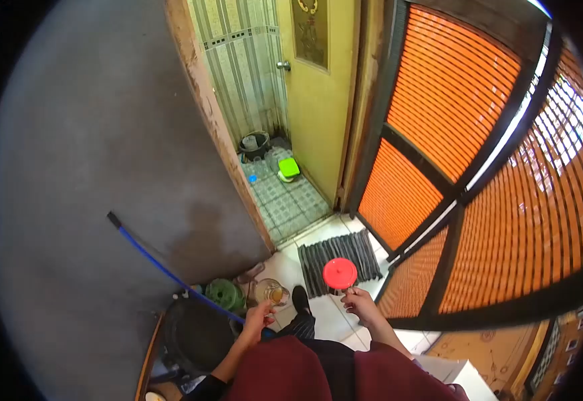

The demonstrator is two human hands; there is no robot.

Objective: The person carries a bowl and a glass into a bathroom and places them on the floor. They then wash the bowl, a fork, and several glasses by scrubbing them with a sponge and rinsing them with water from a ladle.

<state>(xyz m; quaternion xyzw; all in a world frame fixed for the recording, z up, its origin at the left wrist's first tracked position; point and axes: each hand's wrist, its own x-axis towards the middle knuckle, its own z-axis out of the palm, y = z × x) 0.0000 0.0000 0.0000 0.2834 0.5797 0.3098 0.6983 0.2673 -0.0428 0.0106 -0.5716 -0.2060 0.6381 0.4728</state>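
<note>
The person stands and holds two things in front of the body. The left hand [259, 319] grasps a clear glass jar [271, 293] by its rim, fingers closed on the edge; there is a little amber liquid at the bottom of it. The jar is kept upright, I think so that the liquid does not spill. The right hand [360, 304] pinches a round red lid [339, 273] from below, with the flat face turned up toward the camera. The lid is apart from the jar, to its right, so the jar stands open.

Under the hands is the floor of pale tiles [335, 317], and a dark ribbed mat [341, 257] lies on it in front of the doorway. One dark shoe [300, 299] of the person shows just beside the mat's near left corner. At the left, a blue-handled stick [164, 267] leans against the grey wall [91, 167], over a dark round basin [194, 334] and a green round thing [224, 293].

Further away, the doorway opens to a small tiled room with a green container [289, 168] and a dark bucket [254, 144] on its floor, beside a yellow door [318, 87]. At the right are orange slatted shutters [505, 167].
</note>
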